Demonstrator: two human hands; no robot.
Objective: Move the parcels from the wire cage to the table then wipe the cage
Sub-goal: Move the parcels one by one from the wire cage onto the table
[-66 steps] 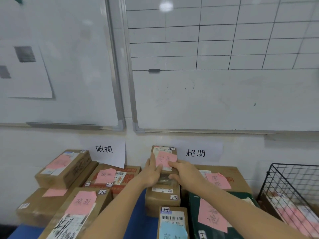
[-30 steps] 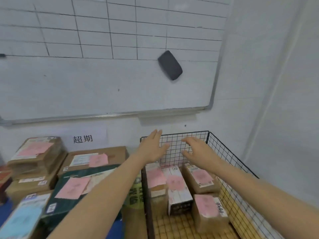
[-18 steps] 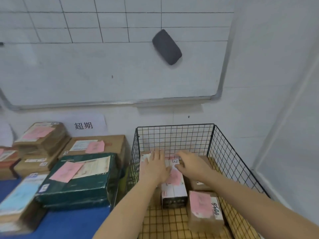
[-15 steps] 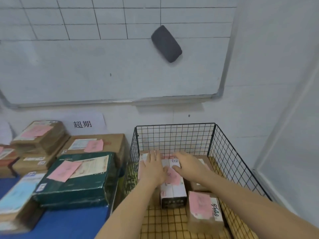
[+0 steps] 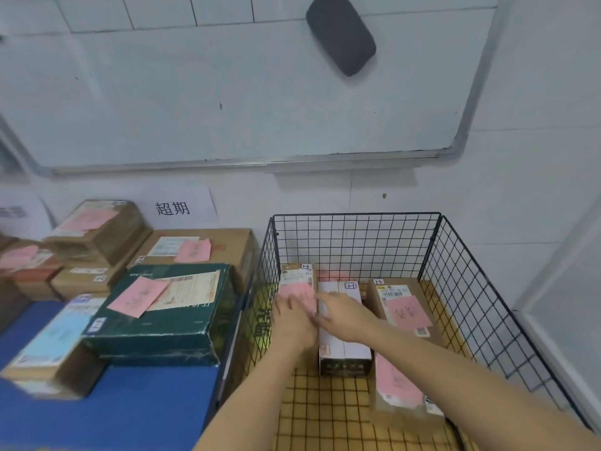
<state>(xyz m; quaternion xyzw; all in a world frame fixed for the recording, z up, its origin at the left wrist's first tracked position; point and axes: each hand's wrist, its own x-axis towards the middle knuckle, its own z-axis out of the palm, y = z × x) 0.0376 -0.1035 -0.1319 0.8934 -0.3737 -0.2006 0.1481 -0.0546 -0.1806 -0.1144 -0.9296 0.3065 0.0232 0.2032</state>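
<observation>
Sitting in wire cage (image 5: 354,215): parcels (image 5: 401,309); left hand (image 5: 292,323), right hand (image 5: 349,317) perhaps gripping one.

Blue table (image 5: 130,405), dark green box (image 5: 162,327) and blue-labelled parcel (image 5: 55,346) lying on it, brown parcels (image 5: 208,245) stacked behind

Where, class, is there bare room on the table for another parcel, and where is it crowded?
Bare blue table shows in front of the green box, between the blue-labelled parcel and the wire cage. Behind the green box, brown parcels sit packed together.
</observation>
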